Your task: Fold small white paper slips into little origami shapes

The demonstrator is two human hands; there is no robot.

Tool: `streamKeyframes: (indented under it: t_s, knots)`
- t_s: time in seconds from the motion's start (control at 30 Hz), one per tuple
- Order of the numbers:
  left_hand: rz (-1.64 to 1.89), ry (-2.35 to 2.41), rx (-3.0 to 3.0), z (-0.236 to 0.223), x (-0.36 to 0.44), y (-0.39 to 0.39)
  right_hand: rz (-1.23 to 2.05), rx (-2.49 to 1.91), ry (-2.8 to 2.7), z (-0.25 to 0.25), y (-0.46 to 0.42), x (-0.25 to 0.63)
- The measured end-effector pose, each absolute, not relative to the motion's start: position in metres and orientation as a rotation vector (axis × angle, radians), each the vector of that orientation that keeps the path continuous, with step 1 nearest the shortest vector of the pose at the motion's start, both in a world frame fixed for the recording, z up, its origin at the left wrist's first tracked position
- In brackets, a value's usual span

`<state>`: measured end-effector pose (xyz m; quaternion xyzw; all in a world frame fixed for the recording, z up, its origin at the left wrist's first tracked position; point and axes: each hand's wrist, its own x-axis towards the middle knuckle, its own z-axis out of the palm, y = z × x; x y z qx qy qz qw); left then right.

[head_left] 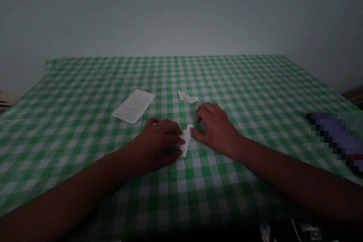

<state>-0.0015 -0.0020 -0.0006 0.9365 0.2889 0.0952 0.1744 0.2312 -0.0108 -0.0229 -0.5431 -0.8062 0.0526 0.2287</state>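
A small folded white paper [186, 138] lies on the green-and-white checked tablecloth [244, 83] between my hands. My left hand [161, 141] rests on the cloth with its fingers curled over the paper's left side, pressing it down. My right hand [215, 126] lies just right of it, fingers bent, with the thumb tip touching the paper's upper right corner. Most of the paper is hidden under my left fingers.
A flat printed sheet [134, 106] lies to the far left of my hands. A small crumpled or folded white paper piece [187, 97] sits just beyond them. A blurred dark object [337, 136] lies at the right edge. A plain wall stands behind the table.
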Motion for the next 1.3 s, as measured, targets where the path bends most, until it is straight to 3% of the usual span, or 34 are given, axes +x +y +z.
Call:
streamKeyframes:
  t_s: [0.13, 0.4, 0.6, 0.87, 1.1, 1.3]
  knots:
    - [0.276, 0.822, 2.66, -0.001, -0.001, -0.003, 0.12, -1.568, -2.134, -0.024, -0.001, 0.235]
    - [0.274, 0.823, 2.652, 0.002, -0.001, -0.003, 0.232, -1.304, -2.335, -0.02, -0.025, 0.225]
    - [0.268, 0.825, 2.663, 0.0, -0.002, -0.004, 0.16, -1.527, -2.161, -0.025, 0.001, 0.235]
    - [0.256, 0.841, 2.652, 0.003, -0.001, -0.002, 0.228, -1.344, -2.306, -0.019, -0.021, 0.225]
    - [0.28, 0.846, 2.658, 0.0, -0.002, -0.003, 0.131, -1.528, -2.176, -0.024, -0.001, 0.234]
    - [0.279, 0.914, 2.649, 0.005, 0.0, -0.007, 0.152, -1.429, -2.401, -0.014, -0.02, 0.226]
